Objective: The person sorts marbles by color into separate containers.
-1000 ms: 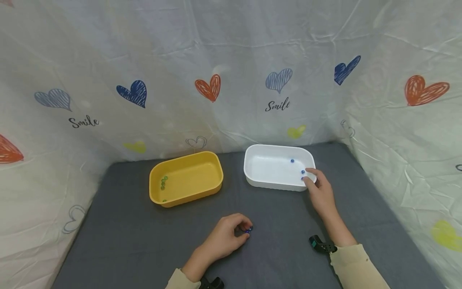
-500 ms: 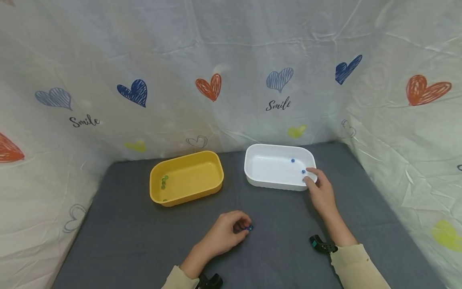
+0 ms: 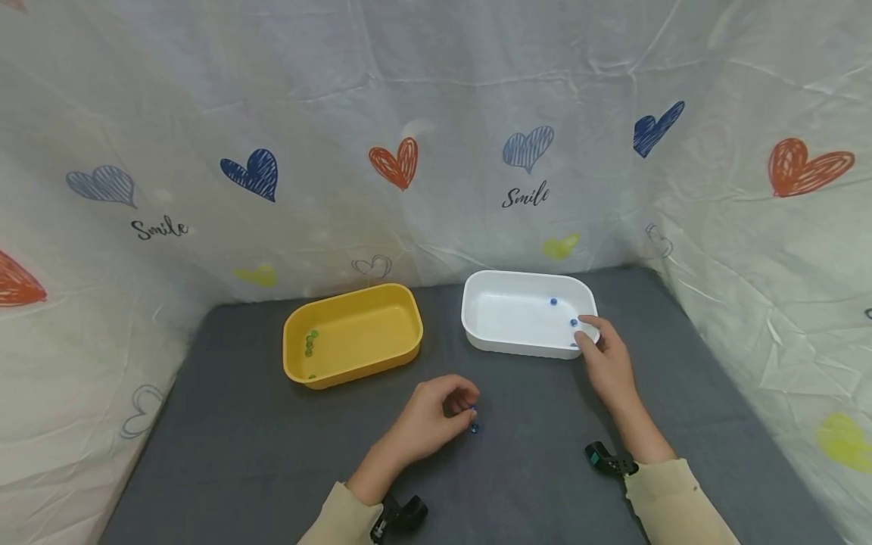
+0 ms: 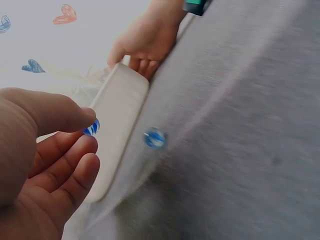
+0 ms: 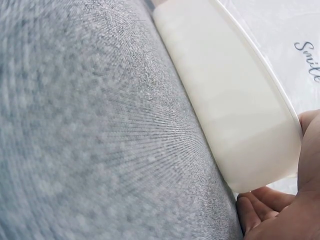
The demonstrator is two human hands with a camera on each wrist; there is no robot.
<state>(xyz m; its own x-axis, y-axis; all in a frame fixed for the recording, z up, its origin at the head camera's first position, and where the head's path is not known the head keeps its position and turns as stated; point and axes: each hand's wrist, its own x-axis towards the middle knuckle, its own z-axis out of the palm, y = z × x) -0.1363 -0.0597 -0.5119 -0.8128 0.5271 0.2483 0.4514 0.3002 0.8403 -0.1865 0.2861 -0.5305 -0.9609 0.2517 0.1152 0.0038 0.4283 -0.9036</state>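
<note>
My left hand (image 3: 436,416) is raised a little above the grey cloth, pinching a blue-streaked glass marble (image 4: 92,128) between thumb and fingers. A second blue marble (image 3: 474,428) lies on the cloth just under that hand; it shows in the left wrist view too. At the right end of the white tray (image 3: 504,350), my right hand (image 3: 606,363) grips the wall, thumb and index finger over the rim and other fingers outside. Inside the tray are a blue marble (image 3: 553,302) toward the back and others close to the right hand, one partly hidden by the rim.
A yellow tray (image 3: 368,371) stands to the left with several green marbles (image 3: 309,344) at its left end. Dark grey cloth (image 3: 225,454) covers the table. Behind and beside it hangs a white curtain (image 3: 450,91) printed with hearts.
My left hand has lifted from the cloth and moved slightly away from me with one blue marble, while the other stays on the cloth. The right hand keeps its grip on the white tray.
</note>
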